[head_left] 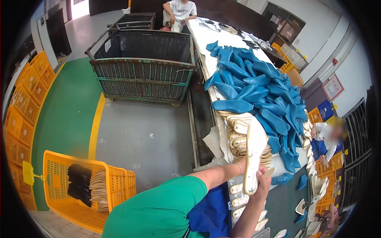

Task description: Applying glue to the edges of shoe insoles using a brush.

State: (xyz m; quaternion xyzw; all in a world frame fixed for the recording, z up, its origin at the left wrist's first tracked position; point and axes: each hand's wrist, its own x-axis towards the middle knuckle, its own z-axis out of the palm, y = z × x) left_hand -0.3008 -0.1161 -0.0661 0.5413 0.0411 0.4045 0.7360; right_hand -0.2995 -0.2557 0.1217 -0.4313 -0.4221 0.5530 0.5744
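My right hand (264, 180) has its grip closed on the heel end of a cream insole (254, 156), which looks light, stiff and easily held by its edges.

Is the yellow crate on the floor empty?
No, the yellow crate holds stacks of black soles and beige soles.

Left hand (243, 162) is hiding behind the cream sole (254, 154), grip unclear. Seated person (179, 12) is getting cut off by the top edge. Tabletop (206, 37) is lying mostly buried under blue lasts (258, 91).
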